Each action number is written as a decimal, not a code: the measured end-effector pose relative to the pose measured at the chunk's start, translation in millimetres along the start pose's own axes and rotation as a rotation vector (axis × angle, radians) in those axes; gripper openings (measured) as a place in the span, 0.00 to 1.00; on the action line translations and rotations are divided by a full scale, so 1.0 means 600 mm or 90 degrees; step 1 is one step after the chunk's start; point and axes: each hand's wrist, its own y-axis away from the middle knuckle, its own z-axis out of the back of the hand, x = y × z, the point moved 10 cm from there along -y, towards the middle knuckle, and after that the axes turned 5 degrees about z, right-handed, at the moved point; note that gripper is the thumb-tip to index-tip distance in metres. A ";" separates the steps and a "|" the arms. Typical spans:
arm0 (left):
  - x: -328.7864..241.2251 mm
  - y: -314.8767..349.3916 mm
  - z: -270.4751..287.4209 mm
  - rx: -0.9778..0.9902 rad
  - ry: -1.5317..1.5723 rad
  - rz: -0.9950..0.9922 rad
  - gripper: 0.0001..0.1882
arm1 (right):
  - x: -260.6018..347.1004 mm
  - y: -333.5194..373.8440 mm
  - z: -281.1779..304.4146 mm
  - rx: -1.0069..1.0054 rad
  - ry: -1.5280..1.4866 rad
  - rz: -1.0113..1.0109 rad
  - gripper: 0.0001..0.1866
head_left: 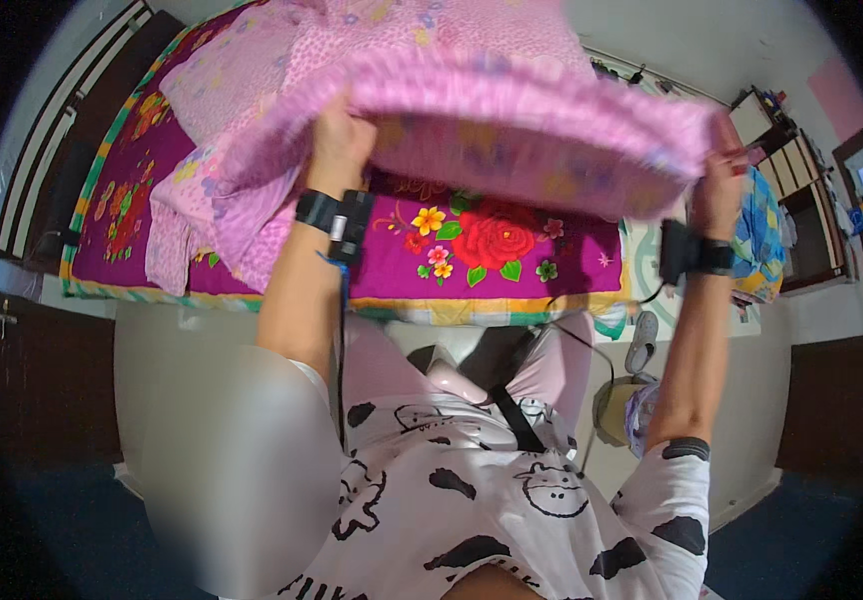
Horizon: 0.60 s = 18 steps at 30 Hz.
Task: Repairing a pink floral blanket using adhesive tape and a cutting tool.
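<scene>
- Pink cover [532,95]: lifted above the flowered bed [582,275].
- Left hand [344,138] clutches its edge; right hand [720,182], blurred, seems to grip a corner.
- Their wide spacing presumably holds the edge stretched.

We can read no full word or number here. On the white shirt [492,510], we make out dark, letter-like strokes [324,590] beside the neckline, on the wearer's left side; the picture's lower edge cuts them off. We see a few shorter dark strokes [524,578] close to the neckline on its other side, too partial for us to tell whether they are letters. On the black device [355,230] at the left wrist, a small pale label [338,224] sits along the edge nearest the strap, and we cannot make out any print on it.
</scene>
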 end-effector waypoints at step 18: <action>0.419 0.357 0.160 -0.215 0.340 0.479 0.02 | -0.352 0.475 -0.015 0.016 -0.118 -0.615 0.25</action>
